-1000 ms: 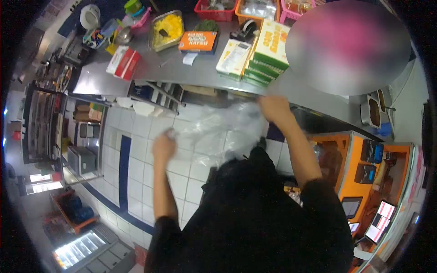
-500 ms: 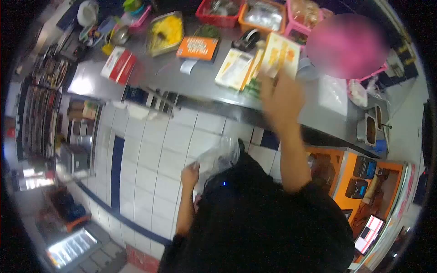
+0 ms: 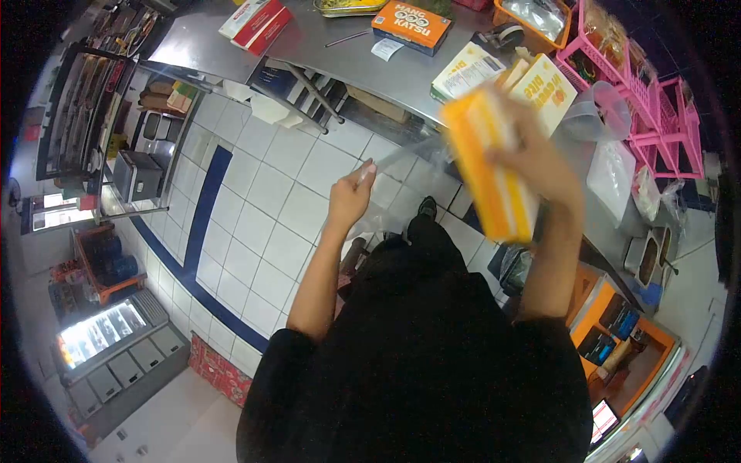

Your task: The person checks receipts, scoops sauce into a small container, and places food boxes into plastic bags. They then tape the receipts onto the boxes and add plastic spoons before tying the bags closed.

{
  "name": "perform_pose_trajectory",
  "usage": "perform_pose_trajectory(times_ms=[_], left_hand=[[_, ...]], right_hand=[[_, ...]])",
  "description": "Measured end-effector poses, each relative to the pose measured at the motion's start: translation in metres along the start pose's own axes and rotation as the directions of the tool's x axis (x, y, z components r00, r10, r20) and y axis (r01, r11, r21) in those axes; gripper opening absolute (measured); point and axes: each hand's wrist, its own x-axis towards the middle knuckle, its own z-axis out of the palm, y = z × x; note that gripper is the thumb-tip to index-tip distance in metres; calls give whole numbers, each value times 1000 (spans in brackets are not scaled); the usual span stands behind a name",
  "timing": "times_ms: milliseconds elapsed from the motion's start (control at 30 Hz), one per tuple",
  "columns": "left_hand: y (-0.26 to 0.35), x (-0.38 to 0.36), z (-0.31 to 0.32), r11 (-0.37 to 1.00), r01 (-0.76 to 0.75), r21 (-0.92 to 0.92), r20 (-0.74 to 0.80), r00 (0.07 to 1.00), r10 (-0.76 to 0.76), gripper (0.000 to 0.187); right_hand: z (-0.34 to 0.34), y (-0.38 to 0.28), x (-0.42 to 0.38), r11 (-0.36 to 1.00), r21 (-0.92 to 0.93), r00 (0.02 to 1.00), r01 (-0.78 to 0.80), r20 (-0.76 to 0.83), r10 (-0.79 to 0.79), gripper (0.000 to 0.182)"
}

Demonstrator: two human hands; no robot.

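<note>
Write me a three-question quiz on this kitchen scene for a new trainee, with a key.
1. Which hand holds the yellow box?
2. Fill in: on the metal counter, the thin stick lies between the red-and-white box and the ____ box.
3. What does the left hand hold?
a) a paper slip
b) a clear plastic bag
c) a pink basket

Key:
1. The right hand
2. orange
3. b
</note>
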Motion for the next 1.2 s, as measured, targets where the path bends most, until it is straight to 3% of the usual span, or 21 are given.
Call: perform_pose_trajectory(times_ms=[67,133,233,267,300,367,433,500,533,567,633,667,700,733,800,867,933,1067,1133,1167,1200], left_hand=[[27,-7,-23,988,-140,-72,27,990,142,43],[50,-26,-48,927,-328,-181,250,896,366,36],[96,-63,-71,892,-441,95,538,777,327,32],[109,-75,-73,868,-456,195,664,713,225,33],[103,-88,-64,796,-592,128,709,615,344,37],[101,-115,-56,701,-710,-71,744,431,511,45],[110,-143,-65,722,-644,-254,687,406,603,50],[100,-153,-69,727,-588,-355,661,392,640,52],[88,-155,-67,899,-427,-98,587,705,399,53],[76,-155,-63,977,-167,133,392,914,103,53],[27,-141,-37,927,-326,183,589,792,163,51],[13,-134,-28,860,-466,208,733,656,179,50],[23,-123,-25,821,-539,-186,845,339,414,41],[38,-115,-23,828,-527,-193,846,338,412,41],[87,-98,-18,758,-120,-641,631,479,610,31],[164,-81,3,917,-65,-393,702,623,345,27],[207,-61,44,934,99,-344,749,629,209,27],[272,-58,99,963,3,-270,680,709,188,31],[286,-63,115,944,-327,-32,874,449,185,33],[298,-61,105,903,-299,-308,816,406,412,36],[310,-63,108,907,-301,-294,816,415,402,36]], right_hand=[[48,-4,-14,907,399,915,-135,401,-40,76],[100,-1,-18,673,594,796,-441,605,-13,72],[159,17,-7,469,653,739,-594,674,-2,64],[180,28,-5,282,628,667,-725,743,58,61],[194,33,-3,76,578,583,-813,807,98,57],[208,17,-7,-66,826,811,-560,563,157,57],[236,42,-7,-239,905,823,-353,422,380,63],[197,22,-33,-122,991,783,-63,124,610,65],[177,8,-46,24,989,675,147,-118,729,67],[154,12,-69,160,939,698,304,-333,634,65],[121,45,-113,480,823,506,305,-567,650,63],[86,28,-129,541,839,314,55,-529,788,64],[72,37,-154,689,721,344,69,-666,662,69],[62,72,-181,843,167,354,-511,-853,383,73],[-1,-6,-190,657,-33,493,-753,-690,530,80],[-3,36,-212,637,-193,596,-746,-620,510,82],[-12,61,-219,619,-341,687,-707,-537,489,84],[-46,85,-212,601,-504,778,-620,-497,385,87],[-66,114,-210,742,-85,614,-665,-628,478,82],[-78,125,-205,752,-79,621,-655,-623,476,82],[-87,131,-201,739,50,579,-672,-586,566,80]])
